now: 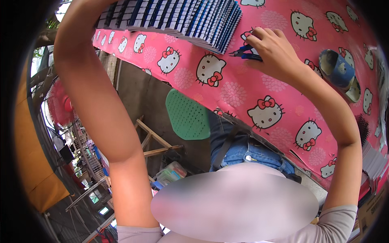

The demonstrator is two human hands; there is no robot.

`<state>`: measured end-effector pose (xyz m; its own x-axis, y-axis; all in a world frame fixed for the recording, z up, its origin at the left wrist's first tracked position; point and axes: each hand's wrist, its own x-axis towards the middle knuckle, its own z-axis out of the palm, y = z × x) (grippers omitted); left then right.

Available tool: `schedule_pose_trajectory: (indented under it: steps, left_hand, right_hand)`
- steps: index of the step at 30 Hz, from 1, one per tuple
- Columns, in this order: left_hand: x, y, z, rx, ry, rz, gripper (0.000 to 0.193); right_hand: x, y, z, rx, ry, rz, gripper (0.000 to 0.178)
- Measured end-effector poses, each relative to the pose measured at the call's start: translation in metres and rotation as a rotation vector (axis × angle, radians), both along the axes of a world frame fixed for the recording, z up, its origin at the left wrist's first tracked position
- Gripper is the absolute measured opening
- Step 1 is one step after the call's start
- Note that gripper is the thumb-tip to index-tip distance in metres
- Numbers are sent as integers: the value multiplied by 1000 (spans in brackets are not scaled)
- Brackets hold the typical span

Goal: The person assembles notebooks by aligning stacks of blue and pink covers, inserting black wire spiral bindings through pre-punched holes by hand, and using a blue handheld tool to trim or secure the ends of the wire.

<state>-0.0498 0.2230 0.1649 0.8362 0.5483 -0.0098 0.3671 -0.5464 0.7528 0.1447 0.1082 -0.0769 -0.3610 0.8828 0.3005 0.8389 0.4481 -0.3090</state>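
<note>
A pair of blue-handled nippers [244, 52] is in my right hand [273, 48], fingers curled round the handles. Their pointed metal tip faces left, close to the corner of a fanned stack of booklets [174, 18] with dark blue and white striped edges. At the top left my left arm reaches to the far end of that stack. Only the wrist side of my left hand [95, 5] shows; the frame's edge cuts off its fingers. Beneath everything lies a pink tablecloth [251, 91] printed with white cartoon cats.
Right of my right forearm lies a blue cylindrical container [339, 69]. A dark bristled brush [362, 127] and a grey pile of sheets [373, 164] sit farther right. Below the table edge are a green perforated stool [188, 115] and a wooden frame [156, 139]. A red fan [60, 101] stands left.
</note>
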Motion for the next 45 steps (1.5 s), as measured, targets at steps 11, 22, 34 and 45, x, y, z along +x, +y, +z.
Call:
schedule_pose_trajectory:
  steps: [11,22,34,45]
  left_hand:
    - [-6,-10,-10,162,-27,70,82]
    - [-52,11,-18,942,-1082,279,33]
    - [-96,6,-278,-515,-651,796,58]
    - [0,-99,-257,-759,-825,996,67]
  right_hand:
    - [-12,39,24,-800,171,-89,43]
    - [-13,-45,31,-467,-94,-227,55]
    - [-72,-13,-6,-689,1371,-329,83]
    - [-34,54,-18,-841,1193,-487,100]
